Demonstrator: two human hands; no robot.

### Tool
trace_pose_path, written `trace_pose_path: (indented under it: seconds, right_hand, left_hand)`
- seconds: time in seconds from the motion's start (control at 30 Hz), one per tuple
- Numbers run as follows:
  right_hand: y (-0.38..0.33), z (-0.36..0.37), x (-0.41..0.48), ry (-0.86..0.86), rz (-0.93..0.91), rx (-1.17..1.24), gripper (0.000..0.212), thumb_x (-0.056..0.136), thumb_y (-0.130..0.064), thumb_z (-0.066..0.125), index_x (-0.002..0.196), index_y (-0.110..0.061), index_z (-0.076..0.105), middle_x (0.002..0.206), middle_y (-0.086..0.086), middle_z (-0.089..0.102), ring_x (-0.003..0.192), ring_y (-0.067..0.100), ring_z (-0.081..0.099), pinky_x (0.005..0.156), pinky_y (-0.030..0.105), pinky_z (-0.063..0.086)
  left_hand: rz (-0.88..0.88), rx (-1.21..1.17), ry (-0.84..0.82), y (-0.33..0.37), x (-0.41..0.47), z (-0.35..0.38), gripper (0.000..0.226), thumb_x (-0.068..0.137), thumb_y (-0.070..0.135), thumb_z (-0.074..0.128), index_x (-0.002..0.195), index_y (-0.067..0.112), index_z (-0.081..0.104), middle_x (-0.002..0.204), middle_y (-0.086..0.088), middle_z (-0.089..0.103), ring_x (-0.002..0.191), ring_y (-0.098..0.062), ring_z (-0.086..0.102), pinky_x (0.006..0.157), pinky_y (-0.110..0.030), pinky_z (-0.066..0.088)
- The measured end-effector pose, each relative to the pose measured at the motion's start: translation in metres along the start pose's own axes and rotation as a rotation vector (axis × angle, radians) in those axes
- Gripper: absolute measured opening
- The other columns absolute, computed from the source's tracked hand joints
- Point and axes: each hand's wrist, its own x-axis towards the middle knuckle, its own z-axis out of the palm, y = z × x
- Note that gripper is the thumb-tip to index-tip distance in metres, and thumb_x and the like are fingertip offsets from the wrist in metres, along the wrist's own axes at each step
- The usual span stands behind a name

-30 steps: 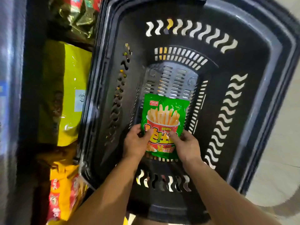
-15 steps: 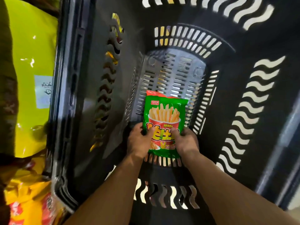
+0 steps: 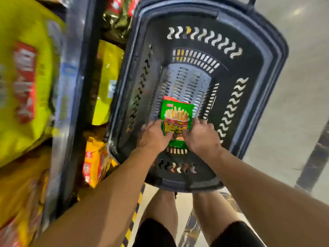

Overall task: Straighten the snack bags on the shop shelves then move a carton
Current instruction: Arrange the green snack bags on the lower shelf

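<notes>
Pale floor [image 3: 299,104] beside blurred snack shelves [image 3: 71,77]; hands [image 3: 154,138] [image 3: 200,136] seemingly pinch bag [image 3: 177,113] in basket [image 3: 267,68].

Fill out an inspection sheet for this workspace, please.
Surface: basket, black, with a slotted bottom.
Job's things: green bag inside the basket; carton not seen.
Clutter: nothing seen.
Grippers: left hand and right hand each hold the green bag's lower part.
Cables: nothing seen.
Surroundings: shelves at the left with yellow bags; pale floor at the right.
</notes>
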Motion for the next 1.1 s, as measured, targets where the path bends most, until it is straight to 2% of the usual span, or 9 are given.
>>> trace_pose_path:
  seconds: [0.2,0.43,0.5,0.57,0.67,0.73,0.8,0.93,1.1]
  right_hand:
    - [-0.035,-0.07,-0.106,0.0,-0.137,-0.319,0.054,0.106,-0.04,0.044,0.148,-0.007,0.041,0.147,0.017,0.049,0.135,0.038,0.045,0.107,0.051,0.041]
    - [-0.052,-0.136,-0.256,0.06,-0.23,-0.426,0.056,0.104,-0.047,0.046,0.144,-0.009,0.044,0.146,0.017,0.049,0.138,0.038,0.044,0.111,0.051,0.041]
    - [-0.053,-0.148,-0.292,0.1,-0.255,-0.452,0.054,0.104,-0.047,0.047,0.143,-0.01,0.045,0.146,0.016,0.05,0.137,0.037,0.044,0.111,0.051,0.041]
    - [-0.053,-0.155,-0.324,0.167,-0.299,-0.471,0.049,0.103,-0.045,0.048,0.139,-0.011,0.049,0.143,0.016,0.053,0.133,0.038,0.048,0.109,0.051,0.044]
    - [-0.057,-0.163,-0.368,0.253,-0.412,-0.525,0.049,0.102,-0.046,0.053,0.137,-0.012,0.051,0.141,0.015,0.055,0.132,0.039,0.05,0.106,0.048,0.043]
    - [-0.061,-0.168,-0.397,0.284,-0.498,-0.557,0.051,0.101,-0.046,0.054,0.139,-0.012,0.05,0.143,0.015,0.054,0.134,0.039,0.049,0.107,0.048,0.043]
    - [-0.064,-0.168,-0.427,0.331,-0.591,-0.597,0.053,0.099,-0.046,0.054,0.138,-0.011,0.05,0.142,0.016,0.054,0.133,0.039,0.05,0.107,0.049,0.044]
    - [-0.069,-0.161,-0.49,0.422,-0.76,-0.65,0.053,0.101,-0.047,0.054,0.139,-0.01,0.048,0.143,0.015,0.054,0.134,0.038,0.049,0.106,0.048,0.044]
    - [-0.091,-0.139,-0.576,0.471,-0.935,-0.748,0.052,0.103,-0.045,0.049,0.144,-0.012,0.045,0.148,0.014,0.051,0.138,0.038,0.046,0.109,0.05,0.042]
  left_hand:
    - [0.14,0.238,0.095,0.024,-0.106,-0.072,0.052,0.102,0.049,0.054,0.142,0.016,0.054,0.145,-0.011,0.057,0.136,-0.034,0.049,0.11,-0.047,0.041]
    - [0.168,0.234,0.244,0.029,-0.271,-0.127,0.044,0.099,0.047,0.058,0.129,0.015,0.06,0.133,-0.01,0.066,0.127,-0.035,0.058,0.101,-0.043,0.046]
    - [0.171,0.252,0.317,0.025,-0.316,-0.138,0.046,0.098,0.049,0.059,0.132,0.017,0.06,0.131,-0.009,0.067,0.126,-0.033,0.06,0.101,-0.042,0.047]
    - [0.137,0.221,0.361,0.023,-0.356,-0.147,0.049,0.099,0.051,0.059,0.134,0.017,0.058,0.131,-0.009,0.067,0.127,-0.033,0.06,0.101,-0.042,0.047]
    - [0.049,0.109,0.419,0.014,-0.416,-0.153,0.046,0.096,0.053,0.058,0.125,0.018,0.062,0.124,-0.011,0.069,0.122,-0.036,0.063,0.099,-0.044,0.05]
    - [0.015,0.028,0.515,0.009,-0.454,-0.147,0.062,0.087,0.059,0.043,0.126,0.016,0.066,0.122,-0.013,0.071,0.12,-0.039,0.065,0.099,-0.047,0.052]
    - [-0.027,-0.009,0.568,0.003,-0.489,-0.134,0.08,0.08,0.062,0.028,0.134,0.014,0.063,0.132,-0.015,0.067,0.127,-0.039,0.06,0.105,-0.047,0.048]
    - [-0.158,-0.074,0.62,-0.007,-0.561,-0.111,0.057,0.099,0.054,0.047,0.143,0.019,0.054,0.145,-0.01,0.058,0.134,-0.035,0.054,0.108,-0.047,0.045]
    - [-0.275,-0.195,0.718,-0.036,-0.652,-0.085,0.052,0.101,0.051,0.055,0.141,0.018,0.054,0.141,-0.01,0.059,0.134,-0.035,0.052,0.106,-0.046,0.043]
